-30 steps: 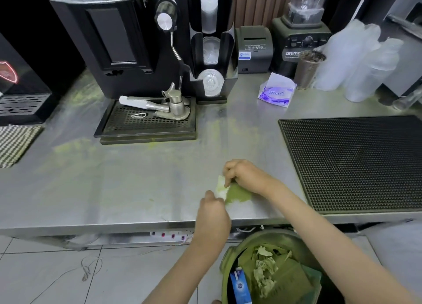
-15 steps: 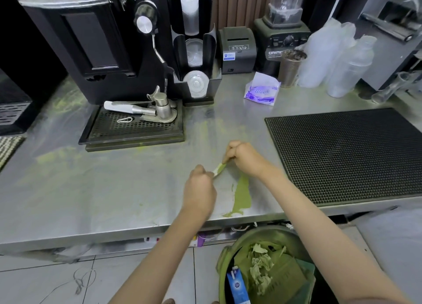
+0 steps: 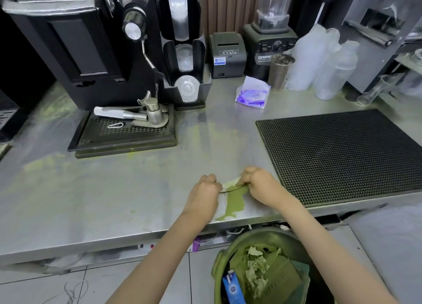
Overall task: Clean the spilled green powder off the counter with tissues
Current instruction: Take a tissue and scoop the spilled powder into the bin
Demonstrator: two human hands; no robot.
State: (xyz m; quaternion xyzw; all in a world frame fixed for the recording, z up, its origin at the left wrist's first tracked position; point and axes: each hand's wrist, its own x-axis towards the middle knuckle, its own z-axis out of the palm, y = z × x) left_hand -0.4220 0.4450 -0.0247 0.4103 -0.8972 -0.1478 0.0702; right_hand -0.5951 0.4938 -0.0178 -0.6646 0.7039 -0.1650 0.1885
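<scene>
Head cam: left hand (image 3: 202,196) and right hand (image 3: 258,185) both pinch tissue (image 3: 230,182) over green powder (image 3: 235,204); blender (image 3: 269,45) label reads "ORIM".

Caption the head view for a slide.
The left hand and right hand hold a tissue at the green powder pile near the counter's front edge, a green bin of used tissues below.
</scene>
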